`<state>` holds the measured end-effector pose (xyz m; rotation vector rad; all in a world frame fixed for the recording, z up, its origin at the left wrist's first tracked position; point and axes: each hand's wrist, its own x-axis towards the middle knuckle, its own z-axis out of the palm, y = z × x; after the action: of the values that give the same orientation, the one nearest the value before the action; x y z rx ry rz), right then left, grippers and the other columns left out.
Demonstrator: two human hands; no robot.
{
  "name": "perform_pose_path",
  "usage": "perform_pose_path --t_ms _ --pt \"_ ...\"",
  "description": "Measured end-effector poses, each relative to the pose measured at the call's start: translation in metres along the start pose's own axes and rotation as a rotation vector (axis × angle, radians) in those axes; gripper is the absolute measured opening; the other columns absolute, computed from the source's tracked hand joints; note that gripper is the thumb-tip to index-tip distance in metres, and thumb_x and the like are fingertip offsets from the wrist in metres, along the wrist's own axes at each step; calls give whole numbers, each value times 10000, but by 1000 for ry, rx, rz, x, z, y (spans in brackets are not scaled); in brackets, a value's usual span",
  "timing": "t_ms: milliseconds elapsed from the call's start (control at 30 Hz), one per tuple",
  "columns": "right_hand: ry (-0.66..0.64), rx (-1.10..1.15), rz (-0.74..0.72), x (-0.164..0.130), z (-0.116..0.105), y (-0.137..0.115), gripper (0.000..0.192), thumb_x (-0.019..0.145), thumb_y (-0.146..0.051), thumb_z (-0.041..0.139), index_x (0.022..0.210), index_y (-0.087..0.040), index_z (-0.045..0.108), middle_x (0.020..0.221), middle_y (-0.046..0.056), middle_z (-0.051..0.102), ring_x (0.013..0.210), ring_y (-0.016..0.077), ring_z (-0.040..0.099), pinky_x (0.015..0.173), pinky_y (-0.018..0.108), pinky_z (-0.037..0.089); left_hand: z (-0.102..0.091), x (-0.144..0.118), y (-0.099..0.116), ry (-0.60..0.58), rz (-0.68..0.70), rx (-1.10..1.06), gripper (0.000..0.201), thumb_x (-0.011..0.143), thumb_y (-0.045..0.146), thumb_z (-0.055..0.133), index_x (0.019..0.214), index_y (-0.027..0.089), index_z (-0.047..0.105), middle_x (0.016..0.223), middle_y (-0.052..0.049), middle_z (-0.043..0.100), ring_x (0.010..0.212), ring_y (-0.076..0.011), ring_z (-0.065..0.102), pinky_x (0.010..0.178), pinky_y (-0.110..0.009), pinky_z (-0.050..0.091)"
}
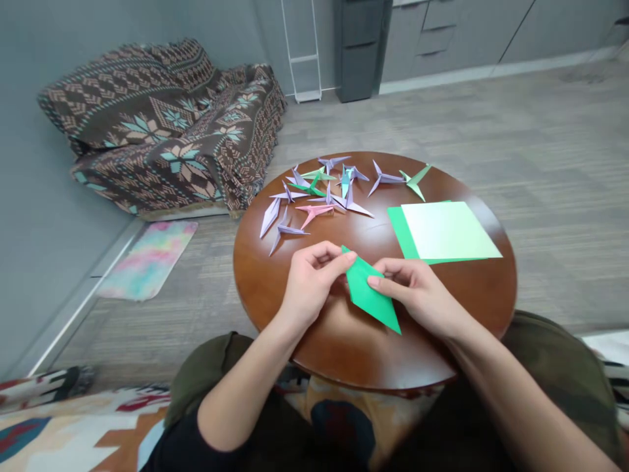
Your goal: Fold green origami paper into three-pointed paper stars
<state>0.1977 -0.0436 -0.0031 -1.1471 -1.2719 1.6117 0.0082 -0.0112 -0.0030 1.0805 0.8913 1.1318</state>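
Note:
A folded piece of green origami paper [369,292], roughly kite-shaped, is held between both hands above the near part of the round table. My left hand [317,275] pinches its upper left corner between thumb and fingers. On its right edge, my right hand [410,285] grips with the thumb on top and the fingers behind. Beyond the hands lie several folded paper cranes in purple, green and pink, among them a pink crane [314,213] and a light green crane [417,181]. A narrow purple folded piece [270,217] lies flat at the left.
Square paper sheets, pale green [449,229] over darker green [401,236], lie on the right of the brown table [358,367]. A sofa [181,131] with a patterned cover stands at the back left, near a pastel mat [152,259]. Grey cabinets [447,39] line the back wall.

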Motion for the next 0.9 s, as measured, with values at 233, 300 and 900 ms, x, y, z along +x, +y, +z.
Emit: perform_pose_path --t_ms 233,300,900 --pt "-30 -87 -37 0 3 0 468 822 -629 812 781 -173 713 712 8 653 655 155 556 617 275 438 -1 -1 -3 43 30 79 336 791 389 873 660 159 667 634 22 642 589 -91 515 590 -232 403" --pt "-18 -121 -62 0 3 1 438 849 -605 795 792 -178 714 719 5 651 661 156 554 622 276 438 -1 -1 -4 56 31 82 331 795 383 868 658 161 664 631 24 636 590 -91 507 592 -234 398" --pt "137 -170 -177 1 4 3 205 871 -380 723 794 -190 713 715 16 676 651 160 566 593 271 440 9 -3 0 -66 -59 134 297 731 346 896 737 155 669 697 9 663 637 -116 598 658 -244 517"
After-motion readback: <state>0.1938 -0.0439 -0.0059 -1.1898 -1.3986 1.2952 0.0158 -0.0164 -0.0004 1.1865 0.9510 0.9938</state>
